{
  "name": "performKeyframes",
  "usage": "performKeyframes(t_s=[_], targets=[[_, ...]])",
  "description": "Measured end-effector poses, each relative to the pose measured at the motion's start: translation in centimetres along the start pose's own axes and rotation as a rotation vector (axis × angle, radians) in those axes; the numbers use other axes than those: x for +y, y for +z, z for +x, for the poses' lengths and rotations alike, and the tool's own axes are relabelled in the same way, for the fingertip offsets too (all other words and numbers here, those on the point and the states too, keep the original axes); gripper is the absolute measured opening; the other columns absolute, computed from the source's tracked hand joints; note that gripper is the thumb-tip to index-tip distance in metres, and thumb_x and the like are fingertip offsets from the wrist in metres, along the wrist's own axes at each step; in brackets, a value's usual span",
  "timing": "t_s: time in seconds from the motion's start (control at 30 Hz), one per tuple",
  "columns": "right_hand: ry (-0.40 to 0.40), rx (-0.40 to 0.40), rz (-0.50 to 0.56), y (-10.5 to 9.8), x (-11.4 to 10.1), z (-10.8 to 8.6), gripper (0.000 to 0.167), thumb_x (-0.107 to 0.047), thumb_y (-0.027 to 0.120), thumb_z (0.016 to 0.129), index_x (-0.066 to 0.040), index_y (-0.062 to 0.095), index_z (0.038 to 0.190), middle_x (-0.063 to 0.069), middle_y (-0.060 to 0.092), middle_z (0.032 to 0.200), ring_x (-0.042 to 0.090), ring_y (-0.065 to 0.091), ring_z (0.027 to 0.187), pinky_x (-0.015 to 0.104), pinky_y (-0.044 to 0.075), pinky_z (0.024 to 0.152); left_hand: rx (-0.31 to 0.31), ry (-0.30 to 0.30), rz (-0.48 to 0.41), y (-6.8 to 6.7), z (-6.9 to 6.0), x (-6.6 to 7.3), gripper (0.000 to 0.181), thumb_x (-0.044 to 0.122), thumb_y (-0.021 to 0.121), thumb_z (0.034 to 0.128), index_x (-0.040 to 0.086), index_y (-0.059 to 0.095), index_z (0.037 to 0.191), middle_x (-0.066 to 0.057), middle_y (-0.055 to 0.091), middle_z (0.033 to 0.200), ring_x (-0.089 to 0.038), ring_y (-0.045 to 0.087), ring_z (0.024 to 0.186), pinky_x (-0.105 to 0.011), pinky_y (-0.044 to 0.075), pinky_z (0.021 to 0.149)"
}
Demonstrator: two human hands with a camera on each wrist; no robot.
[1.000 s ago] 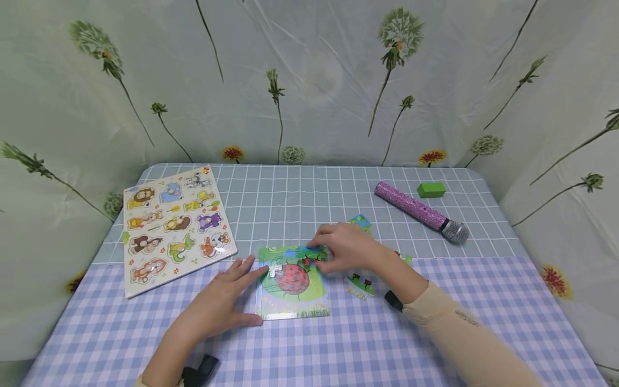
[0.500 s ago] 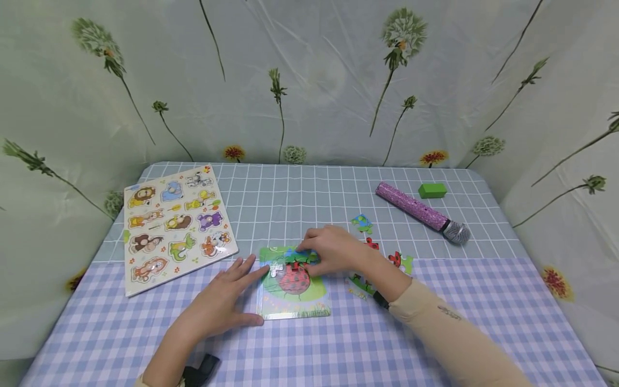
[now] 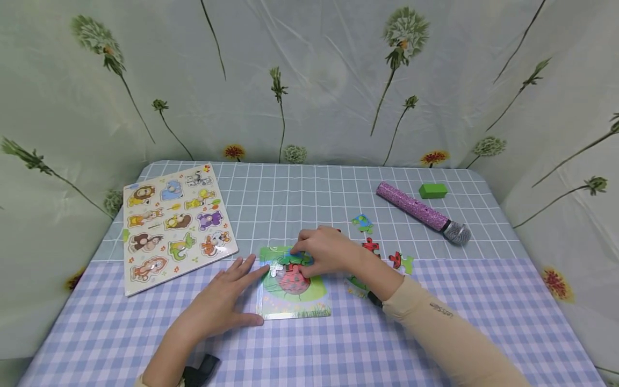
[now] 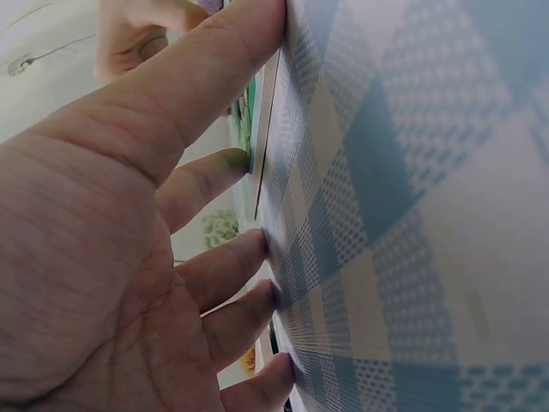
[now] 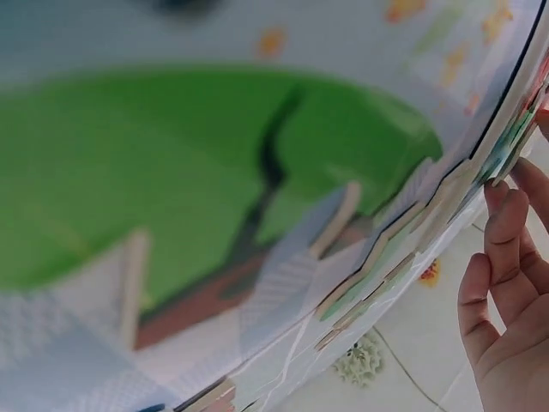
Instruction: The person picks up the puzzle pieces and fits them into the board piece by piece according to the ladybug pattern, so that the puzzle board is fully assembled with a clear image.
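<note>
A ladybug puzzle board (image 3: 295, 309) lies on the checked cloth. My left hand (image 3: 217, 303) rests at its left side with fingers spread, index fingertip and thumb touching its edge; in the left wrist view the left hand (image 4: 129, 215) has its fingertips down on cloth and board. My right hand (image 3: 333, 250) pinches a green and blue puzzle piece (image 3: 296, 258) with some red over the board's upper part. In the right wrist view the right hand (image 5: 515, 300) is at the far right, its fingertips at the board, and a large green piece (image 5: 343, 129) lies close to the camera.
Loose puzzle pieces lie right of the board, among them a blue one (image 3: 362, 222) and red ones (image 3: 371, 245). An animal puzzle board (image 3: 179, 226) lies at the left. A glittery pink microphone (image 3: 416, 208) and a green block (image 3: 432, 190) are at the back right.
My right hand has moved left over the board with the piece, uncovering loose pieces on the right. The left hand has stayed at the board's edge.
</note>
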State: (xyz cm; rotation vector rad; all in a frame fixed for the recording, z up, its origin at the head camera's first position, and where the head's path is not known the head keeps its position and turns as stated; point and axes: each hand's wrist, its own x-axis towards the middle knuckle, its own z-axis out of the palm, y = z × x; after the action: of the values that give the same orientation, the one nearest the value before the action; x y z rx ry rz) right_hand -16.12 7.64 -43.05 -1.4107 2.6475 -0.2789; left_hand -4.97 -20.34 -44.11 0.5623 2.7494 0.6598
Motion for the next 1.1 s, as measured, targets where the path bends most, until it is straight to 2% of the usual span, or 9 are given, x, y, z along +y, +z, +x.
performKeyframes(t_s=[0.5,1.1], targets=[[0.005,-0.058,-0.066,-0.5,-0.6,0.7,0.038,-0.039,0.079,0.094,-0.020,0.081,0.127,0.002,0.076,0.118,0.014,0.072,0.092,0.042,0.062,0.094,0.003,0.006,-0.006,0.1,0.0,-0.1,0.098,0.056,0.091,0.0777,0.026,0.050,0.162,-0.018,0.034,0.175,-0.051,0.031,0.160,-0.080,0.031,0.120],[0.037,-0.091,-0.097,-1.0,-1.1,1.2,0.034,-0.038,0.082,0.093,-0.021,0.081,0.123,-0.002,0.076,0.112,0.014,0.073,0.093,0.043,0.061,0.091,0.008,0.014,-0.002,0.2,0.0,-0.2,0.099,0.056,0.091,0.0778,0.026,0.050,0.162,-0.018,0.034,0.175,-0.051,0.031,0.160,-0.080,0.031,0.121]])
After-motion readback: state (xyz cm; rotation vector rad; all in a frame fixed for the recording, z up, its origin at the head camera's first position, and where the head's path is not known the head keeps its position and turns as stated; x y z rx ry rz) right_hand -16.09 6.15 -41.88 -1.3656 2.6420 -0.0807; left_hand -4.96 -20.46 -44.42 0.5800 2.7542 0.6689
